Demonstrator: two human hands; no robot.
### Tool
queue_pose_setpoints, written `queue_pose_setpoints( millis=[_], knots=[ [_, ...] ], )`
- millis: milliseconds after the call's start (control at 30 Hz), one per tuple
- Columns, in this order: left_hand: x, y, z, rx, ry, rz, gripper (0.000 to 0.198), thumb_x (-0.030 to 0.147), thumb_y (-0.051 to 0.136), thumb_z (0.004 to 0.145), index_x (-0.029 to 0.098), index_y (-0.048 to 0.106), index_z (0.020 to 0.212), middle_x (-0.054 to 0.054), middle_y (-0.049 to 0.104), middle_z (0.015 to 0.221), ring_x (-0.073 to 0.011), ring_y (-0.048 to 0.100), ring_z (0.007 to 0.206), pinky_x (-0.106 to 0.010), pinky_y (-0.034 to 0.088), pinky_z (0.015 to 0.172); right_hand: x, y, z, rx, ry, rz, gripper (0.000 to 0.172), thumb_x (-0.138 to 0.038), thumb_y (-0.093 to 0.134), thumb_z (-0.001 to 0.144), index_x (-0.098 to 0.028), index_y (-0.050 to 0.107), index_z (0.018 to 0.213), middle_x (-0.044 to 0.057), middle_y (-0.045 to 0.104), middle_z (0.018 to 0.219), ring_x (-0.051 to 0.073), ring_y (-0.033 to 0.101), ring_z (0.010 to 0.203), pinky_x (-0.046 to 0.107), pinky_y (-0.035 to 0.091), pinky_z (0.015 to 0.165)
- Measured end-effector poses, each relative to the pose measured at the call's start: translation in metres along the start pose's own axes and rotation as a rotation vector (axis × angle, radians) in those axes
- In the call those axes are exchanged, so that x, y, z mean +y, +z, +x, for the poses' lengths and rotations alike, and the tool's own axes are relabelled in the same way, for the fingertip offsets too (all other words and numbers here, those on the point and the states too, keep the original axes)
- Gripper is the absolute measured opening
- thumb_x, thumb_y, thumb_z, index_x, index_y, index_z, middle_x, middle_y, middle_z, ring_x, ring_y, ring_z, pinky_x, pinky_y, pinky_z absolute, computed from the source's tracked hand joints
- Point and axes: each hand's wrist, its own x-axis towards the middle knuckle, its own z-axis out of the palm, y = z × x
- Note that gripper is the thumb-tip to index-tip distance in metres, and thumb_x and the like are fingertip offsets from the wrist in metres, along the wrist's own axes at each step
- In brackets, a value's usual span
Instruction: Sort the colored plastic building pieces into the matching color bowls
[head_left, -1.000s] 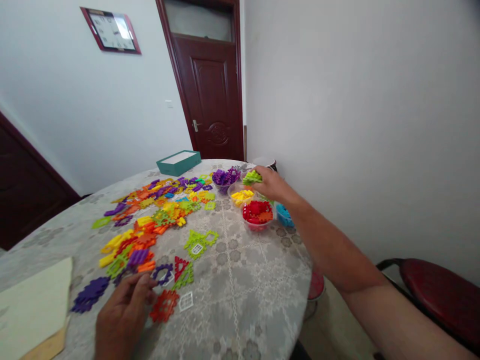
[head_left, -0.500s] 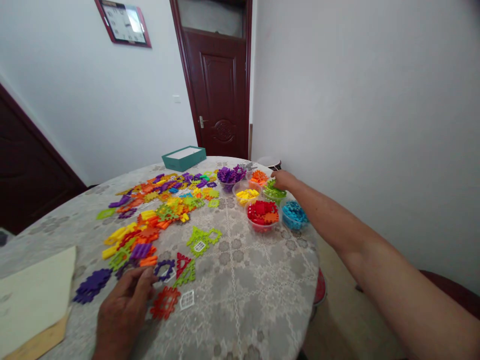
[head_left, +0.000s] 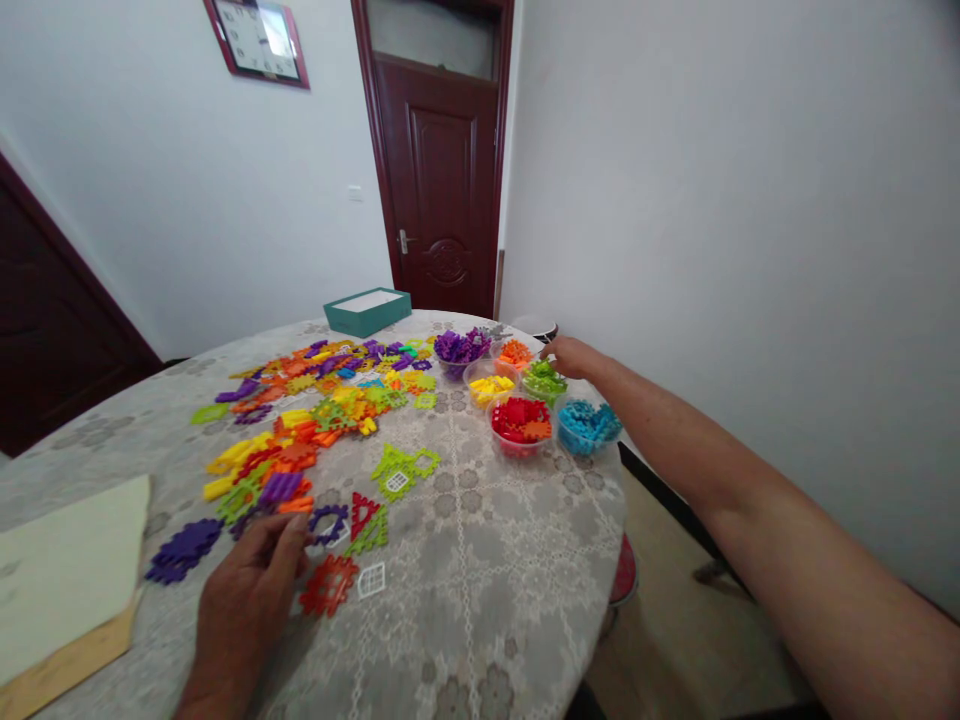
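Note:
My left hand (head_left: 251,578) rests low over the near part of the table, its thumb and fingers bent together; what they hold, if anything, is hidden. By its fingertips lie a dark purple ring-shaped plastic building piece (head_left: 328,524) and some orange pieces (head_left: 295,504). A red-orange square piece (head_left: 328,587) and a white window piece (head_left: 371,579) lie to its right. My right hand (head_left: 568,356) reaches far out to the bowl of green pieces (head_left: 545,380). Its fingers curl downward at the bowl's far side, tips partly hidden, and I cannot make out anything in them.
Around the green bowl stand bowls of red (head_left: 520,428), blue (head_left: 587,427), yellow (head_left: 491,388), orange (head_left: 514,354) and purple pieces (head_left: 461,350). A mixed pile (head_left: 300,455) spreads leftward. A teal box (head_left: 367,312) sits at the back, a pale board (head_left: 75,570) at the near left.
The view has shifted slightly. My right hand stays at the green bowl with only a small movement, and my left hand keeps its place by the purple ring piece.

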Motion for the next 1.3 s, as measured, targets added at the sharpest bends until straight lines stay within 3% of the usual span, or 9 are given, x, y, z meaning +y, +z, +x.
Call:
queue_pose_setpoints(
  millis=[200, 400, 700, 900, 1300],
  knots=[
    [-0.003, 0.003, 0.002, -0.031, -0.029, -0.02, 0.044, 0.063, 0.054, 0.086, 0.023, 0.07, 0.096, 0.0, 0.074, 0.076, -0.0208, 0.067, 0.065, -0.031, 0.05, 0.066, -0.002, 0.01, -0.004, -0.022, 0.004, -0.006, 0.039, -0.035, 0.067, 0.092, -0.018, 0.076, 0.125, 0.016, 0.075, 0.12, 0.026, 0.068, 0.114, 0.028, 0.047, 0.095],
    [-0.008, 0.001, 0.007, 0.035, -0.078, -0.008, 0.045, 0.062, 0.051, 0.092, 0.022, 0.071, 0.092, -0.001, 0.07, 0.067, -0.0208, 0.065, 0.066, -0.033, 0.048, 0.068, 0.015, 0.012, -0.001, -0.004, 0.007, 0.005, 0.039, -0.028, 0.065, 0.093, -0.019, 0.075, 0.13, 0.016, 0.074, 0.123, 0.027, 0.069, 0.113, 0.028, 0.047, 0.097],
    [-0.005, -0.001, 0.008, 0.072, -0.154, -0.045, 0.047, 0.061, 0.052, 0.093, 0.019, 0.072, 0.095, -0.004, 0.072, 0.073, -0.022, 0.067, 0.072, -0.035, 0.048, 0.074, 0.021, 0.01, -0.009, -0.026, -0.049, 0.007, 0.032, -0.022, 0.061, 0.093, -0.018, 0.08, 0.118, 0.015, 0.074, 0.126, 0.025, 0.068, 0.116, 0.026, 0.046, 0.1],
    [-0.008, -0.002, 0.01, 0.044, -0.159, -0.073, 0.042, 0.057, 0.055, 0.093, 0.02, 0.072, 0.099, 0.001, 0.073, 0.075, -0.0231, 0.068, 0.075, -0.034, 0.049, 0.076, 0.017, 0.007, -0.019, -0.041, 0.051, -0.03, 0.034, -0.025, 0.056, 0.094, -0.011, 0.081, 0.113, 0.023, 0.074, 0.122, 0.029, 0.07, 0.114, 0.031, 0.049, 0.098],
    [0.002, -0.003, 0.005, -0.004, -0.121, -0.044, 0.04, 0.056, 0.053, 0.094, 0.019, 0.069, 0.094, 0.004, 0.068, 0.067, -0.0204, 0.065, 0.07, -0.03, 0.048, 0.072, 0.015, -0.002, -0.027, -0.031, 0.249, 0.011, 0.036, -0.03, 0.062, 0.098, -0.005, 0.074, 0.12, 0.024, 0.073, 0.118, 0.028, 0.071, 0.106, 0.03, 0.053, 0.087]
  ],
)
